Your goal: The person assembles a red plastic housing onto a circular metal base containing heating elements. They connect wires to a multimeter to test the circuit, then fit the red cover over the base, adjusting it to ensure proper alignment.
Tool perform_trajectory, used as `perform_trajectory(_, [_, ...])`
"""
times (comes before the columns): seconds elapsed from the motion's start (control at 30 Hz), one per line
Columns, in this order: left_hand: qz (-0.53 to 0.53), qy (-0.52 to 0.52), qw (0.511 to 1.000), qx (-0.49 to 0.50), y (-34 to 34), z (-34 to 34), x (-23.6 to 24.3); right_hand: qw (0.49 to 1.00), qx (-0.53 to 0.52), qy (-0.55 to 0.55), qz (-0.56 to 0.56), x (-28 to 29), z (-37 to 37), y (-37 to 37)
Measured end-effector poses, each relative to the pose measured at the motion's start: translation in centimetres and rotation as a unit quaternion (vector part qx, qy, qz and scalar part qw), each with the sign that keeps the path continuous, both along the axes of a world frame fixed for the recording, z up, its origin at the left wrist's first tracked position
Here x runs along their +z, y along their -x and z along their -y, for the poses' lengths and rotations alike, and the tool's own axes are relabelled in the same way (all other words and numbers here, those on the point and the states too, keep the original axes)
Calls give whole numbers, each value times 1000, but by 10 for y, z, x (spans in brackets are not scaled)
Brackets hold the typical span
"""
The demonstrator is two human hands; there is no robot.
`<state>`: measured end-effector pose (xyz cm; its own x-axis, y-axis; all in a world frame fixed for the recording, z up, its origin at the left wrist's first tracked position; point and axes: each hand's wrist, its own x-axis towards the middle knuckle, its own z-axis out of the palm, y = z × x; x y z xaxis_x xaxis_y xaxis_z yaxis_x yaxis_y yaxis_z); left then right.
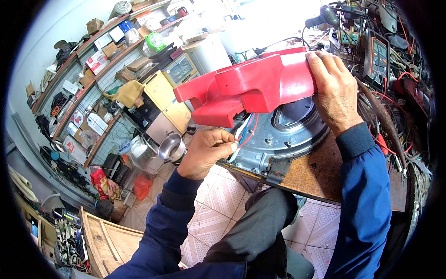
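Note:
A red plastic cover (260, 86) is tilted up over a round grey metal base (260, 148) with several bolts and bosses. My right hand (336, 90) grips the cover's right end, thumb and fingers closed round its rim. Below the cover's left part, my left hand (206, 151) pinches a few thin wires (251, 130), white, blue and red, that come out from under the cover. Their ends are mostly hidden by my fingers. The base rests on the wooden bench (309, 174) in front of me.
On the right, the bench holds a multimeter (377, 58), a tangle of wires (402, 100) and a black gun-shaped tool (323, 17). Loaded shelves (95, 83) line the left wall. A metal pot (172, 148) stands beyond my left wrist, and a wooden panel (109, 239) leans at lower left.

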<state>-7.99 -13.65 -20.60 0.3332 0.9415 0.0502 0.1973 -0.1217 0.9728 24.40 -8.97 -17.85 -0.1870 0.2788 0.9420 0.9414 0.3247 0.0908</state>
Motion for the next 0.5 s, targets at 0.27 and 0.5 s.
perform_trajectory(0.27, [23, 4, 1000, -18, 1, -1, -2, 999, -2, -37, 9, 0, -2, -1])
perform_trajectory(0.5, [48, -1, 998, -43, 7, -3, -2, 1000, 3, 6, 7, 0, -1, -2])
